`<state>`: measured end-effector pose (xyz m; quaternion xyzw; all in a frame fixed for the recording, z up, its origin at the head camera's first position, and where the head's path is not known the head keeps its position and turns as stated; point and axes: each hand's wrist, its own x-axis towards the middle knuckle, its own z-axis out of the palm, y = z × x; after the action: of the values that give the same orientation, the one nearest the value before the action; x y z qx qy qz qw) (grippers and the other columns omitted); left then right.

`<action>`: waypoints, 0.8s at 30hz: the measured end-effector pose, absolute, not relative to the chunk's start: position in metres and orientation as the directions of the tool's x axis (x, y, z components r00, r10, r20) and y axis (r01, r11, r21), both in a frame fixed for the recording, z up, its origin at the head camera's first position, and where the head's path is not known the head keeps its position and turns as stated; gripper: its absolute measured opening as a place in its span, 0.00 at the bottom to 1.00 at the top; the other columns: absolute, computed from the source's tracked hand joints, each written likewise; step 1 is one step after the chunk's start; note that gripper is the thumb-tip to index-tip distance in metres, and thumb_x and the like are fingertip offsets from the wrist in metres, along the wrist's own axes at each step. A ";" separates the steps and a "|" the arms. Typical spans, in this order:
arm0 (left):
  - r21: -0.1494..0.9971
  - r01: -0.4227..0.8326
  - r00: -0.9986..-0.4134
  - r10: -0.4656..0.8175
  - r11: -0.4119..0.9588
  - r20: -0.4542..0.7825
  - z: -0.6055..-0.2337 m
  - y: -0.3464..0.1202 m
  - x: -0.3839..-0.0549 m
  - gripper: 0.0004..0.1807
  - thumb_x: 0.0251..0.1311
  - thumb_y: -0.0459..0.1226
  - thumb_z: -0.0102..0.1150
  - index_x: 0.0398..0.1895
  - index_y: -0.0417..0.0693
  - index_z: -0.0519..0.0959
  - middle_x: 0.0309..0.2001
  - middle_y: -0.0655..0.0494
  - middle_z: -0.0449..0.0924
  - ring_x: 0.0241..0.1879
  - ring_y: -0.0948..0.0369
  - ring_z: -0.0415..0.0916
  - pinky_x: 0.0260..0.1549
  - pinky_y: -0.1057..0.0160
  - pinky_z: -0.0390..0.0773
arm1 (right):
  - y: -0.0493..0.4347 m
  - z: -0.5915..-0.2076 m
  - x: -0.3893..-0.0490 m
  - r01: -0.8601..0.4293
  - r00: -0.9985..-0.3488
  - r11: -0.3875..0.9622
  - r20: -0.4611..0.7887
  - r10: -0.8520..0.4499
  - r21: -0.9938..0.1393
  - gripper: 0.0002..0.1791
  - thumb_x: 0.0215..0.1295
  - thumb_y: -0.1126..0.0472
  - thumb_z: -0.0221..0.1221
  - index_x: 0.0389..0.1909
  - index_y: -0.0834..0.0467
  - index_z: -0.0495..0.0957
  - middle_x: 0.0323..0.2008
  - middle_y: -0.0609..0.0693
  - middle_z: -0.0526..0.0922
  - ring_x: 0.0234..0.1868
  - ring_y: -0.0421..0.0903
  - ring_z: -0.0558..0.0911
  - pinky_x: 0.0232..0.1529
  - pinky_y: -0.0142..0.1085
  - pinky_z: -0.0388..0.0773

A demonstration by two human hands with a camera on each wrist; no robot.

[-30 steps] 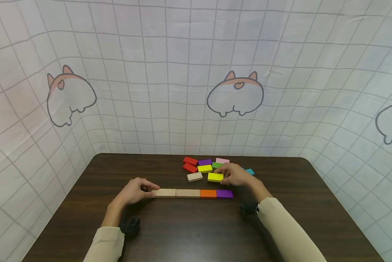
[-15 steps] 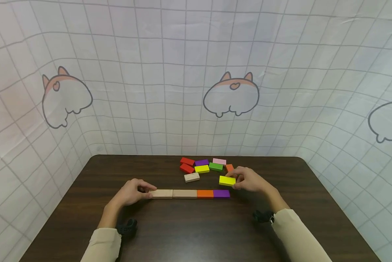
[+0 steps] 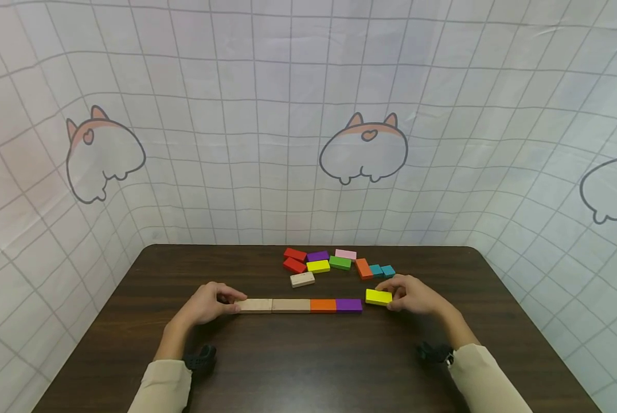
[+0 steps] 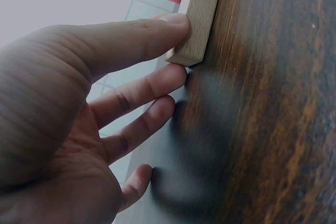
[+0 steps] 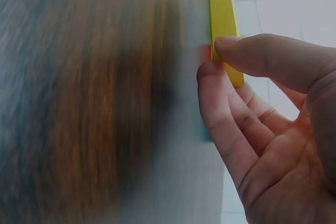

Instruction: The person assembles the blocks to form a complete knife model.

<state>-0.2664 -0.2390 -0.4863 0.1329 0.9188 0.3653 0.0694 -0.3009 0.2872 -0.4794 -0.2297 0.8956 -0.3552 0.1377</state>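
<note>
A straight row of blocks lies across the table: two plain wooden blocks [image 3: 291, 306], an orange block [image 3: 323, 306] and a purple block [image 3: 348, 306] at the right end. My left hand [image 3: 210, 304] holds the left end of the first wooden block [image 4: 197, 24] between thumb and fingers. Just right of the purple block, with a small gap, is a yellow block [image 3: 378, 297]. My right hand [image 3: 412, 293] pinches its right end between thumb and fingers, as the right wrist view also shows on the yellow block [image 5: 224, 17].
Behind the row lie several loose blocks: red blocks [image 3: 295, 265], a purple one [image 3: 317, 256], another yellow one [image 3: 318, 267], a green one [image 3: 340, 263], a pink one [image 3: 346, 254], an orange one [image 3: 363, 268], blue ones [image 3: 375, 271] and a wooden one [image 3: 302, 279]. A gridded cloth [image 3: 236, 143] surrounds the dark table [image 3: 288, 367].
My right hand has carried the yellow block rightward and toward me, from the loose blocks to beside the row's right end. The left hand keeps its place on the row.
</note>
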 end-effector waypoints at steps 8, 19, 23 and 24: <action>0.692 0.205 -0.953 0.303 0.692 -0.021 -0.486 -0.239 -0.266 0.11 0.62 0.37 0.71 0.47 0.52 0.90 0.35 0.57 0.82 0.34 0.59 0.71 0.33 0.61 0.72 | 0.297 -0.479 -0.296 -0.345 -0.825 0.640 -0.103 -0.556 -0.686 0.21 0.62 0.67 0.66 0.57 0.57 0.83 0.45 0.55 0.78 0.29 0.42 0.75 0.30 0.32 0.73; 0.695 0.188 -0.956 0.290 0.694 -0.031 -0.486 -0.238 -0.267 0.10 0.61 0.36 0.71 0.46 0.53 0.90 0.34 0.57 0.81 0.34 0.59 0.71 0.33 0.61 0.72 | 0.294 -0.481 -0.298 -0.362 -0.806 0.647 -0.123 -0.579 -0.671 0.20 0.62 0.67 0.67 0.56 0.54 0.84 0.45 0.53 0.79 0.31 0.43 0.76 0.32 0.33 0.75; 0.696 0.186 -0.957 0.288 0.693 -0.031 -0.487 -0.239 -0.267 0.11 0.61 0.37 0.71 0.46 0.54 0.90 0.34 0.57 0.81 0.34 0.59 0.71 0.34 0.60 0.72 | 0.291 -0.481 -0.300 -0.372 -0.804 0.649 -0.118 -0.582 -0.664 0.20 0.62 0.66 0.68 0.56 0.53 0.84 0.45 0.52 0.79 0.33 0.44 0.75 0.33 0.33 0.75; 0.698 0.186 -0.957 0.289 0.692 -0.031 -0.487 -0.239 -0.267 0.11 0.61 0.37 0.71 0.46 0.54 0.90 0.34 0.57 0.81 0.34 0.59 0.71 0.34 0.60 0.72 | 0.291 -0.481 -0.300 -0.374 -0.804 0.649 -0.117 -0.583 -0.662 0.20 0.62 0.65 0.68 0.56 0.53 0.84 0.45 0.52 0.79 0.33 0.44 0.75 0.33 0.33 0.75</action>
<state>-0.2669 -0.2387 -0.4872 0.1294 0.9171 0.3707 0.0693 -0.3004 0.2905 -0.4815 -0.2679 0.8935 -0.3220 0.1621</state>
